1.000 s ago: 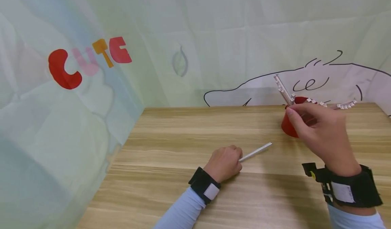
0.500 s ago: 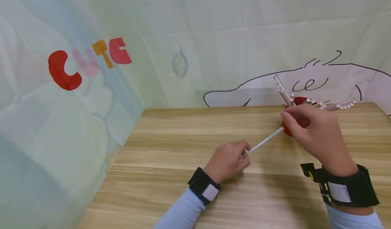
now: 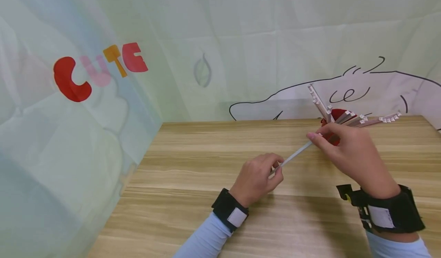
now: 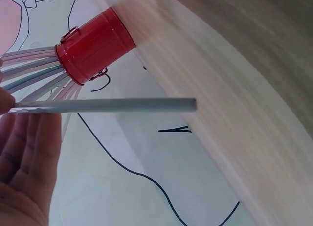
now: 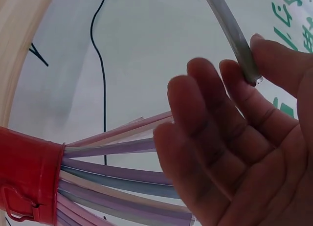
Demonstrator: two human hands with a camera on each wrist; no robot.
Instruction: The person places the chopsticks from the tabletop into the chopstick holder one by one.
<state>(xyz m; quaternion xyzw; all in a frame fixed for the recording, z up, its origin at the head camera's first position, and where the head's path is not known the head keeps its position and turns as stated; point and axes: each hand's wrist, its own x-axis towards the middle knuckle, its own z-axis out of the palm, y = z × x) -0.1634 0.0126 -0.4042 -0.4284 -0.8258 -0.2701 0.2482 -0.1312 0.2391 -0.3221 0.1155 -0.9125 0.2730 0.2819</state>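
Observation:
A slim pale-grey stick [image 3: 297, 155] slants up between both hands. My left hand [image 3: 256, 177] pinches it near its lower end. In the left wrist view, the stick's blunt end [image 4: 188, 104] juts out past the fingers [image 4: 44, 133]. My right hand [image 3: 356, 154] pinches the upper end, where the right wrist view shows a small sparkling tip [image 5: 257, 81] between thumb and finger. Close behind the right hand, a red metal bucket [image 4: 98, 45] holds a fanned bundle of pastel sticks [image 5: 122, 174], with small white tips showing in the head view. The right hand partly hides the bucket.
A wood-grain table [image 3: 206, 147] lies beneath the hands. Light fabric [image 3: 220, 40] with printed letters and black line drawings stands behind the table and along its left side. The bucket sits near the far edge at the right.
The left hand has lifted and tilted the stick up toward the right hand. The right hand has come slightly left and down from the bucket and now pinches the stick's upper end.

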